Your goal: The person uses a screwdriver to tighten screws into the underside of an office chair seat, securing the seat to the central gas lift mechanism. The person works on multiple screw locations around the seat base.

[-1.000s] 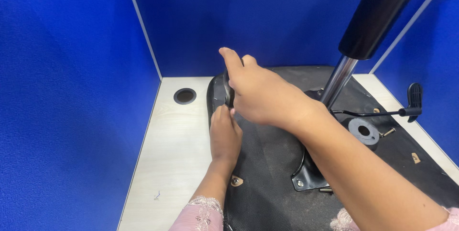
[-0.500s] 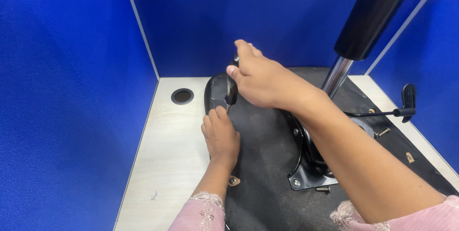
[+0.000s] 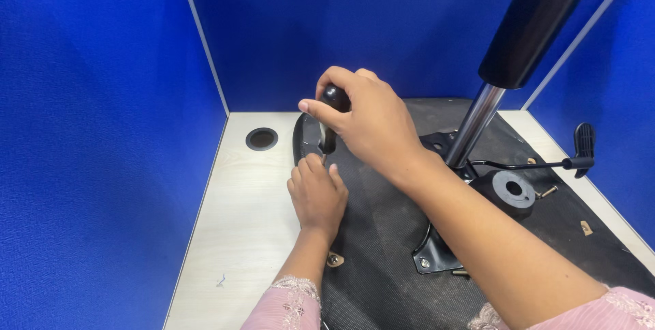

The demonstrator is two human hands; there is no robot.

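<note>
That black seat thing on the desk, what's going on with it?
A person has an upturned chair seat lying on a pale desk between blue partitions. The right hand holds a dark-handled screwdriver upright near the seat's far left edge, while the left hand rests on the seat beside its tip. A gas cylinder rises from the metal mechanism plate.

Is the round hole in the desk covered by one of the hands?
No, the round hole lies bare on the pale desk, left of both hands.

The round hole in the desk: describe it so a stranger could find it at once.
Start at the pale wooden desk between the blue partition walls. Near its back left corner, left of the black chair seat, sits the round hole. It alone is a dark-rimmed circle sunk into the pale surface.
</note>
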